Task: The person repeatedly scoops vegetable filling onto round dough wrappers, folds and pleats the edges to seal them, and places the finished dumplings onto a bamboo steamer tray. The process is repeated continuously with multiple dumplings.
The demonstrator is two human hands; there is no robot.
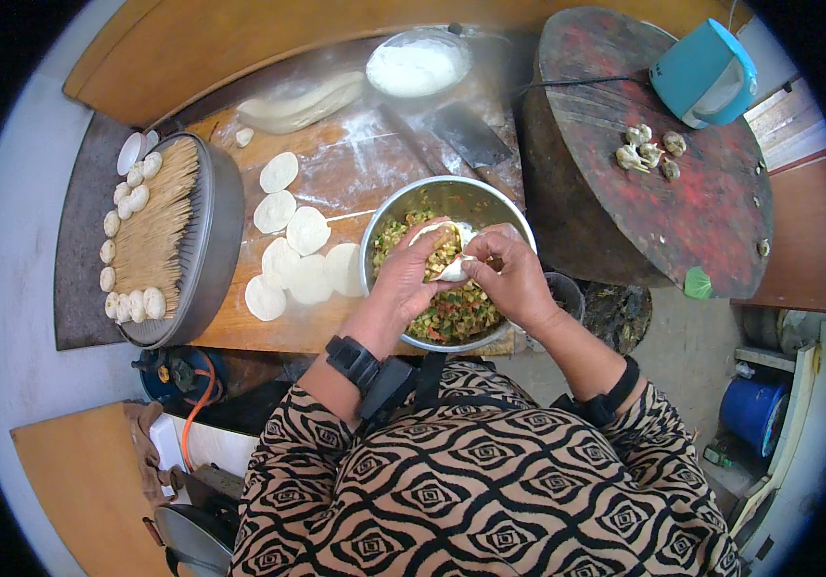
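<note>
Over a steel bowl (521, 209) of chopped vegetable filling (456, 317), my left hand (409, 270) cups a dough wrapper (454, 271) with filling in it. The fingers of my right hand (510, 270) pinch the wrapper's right edge; its top is partly open. Several flat dough rounds (308, 231) lie on the floured wooden board to the left of the bowl, some overlapping. Farther left, filled buns (154, 303) sit along the edge of a straw mat (156, 231) in a round metal pan (221, 245).
A rope of dough (304, 104), a bowl of flour (418, 66), a cleaver (472, 135) and a rolling pin (409, 141) lie beyond the steel bowl. At right, a thick round chopping block (672, 223) bears garlic bulbs (633, 157) and a blue kettle (701, 76).
</note>
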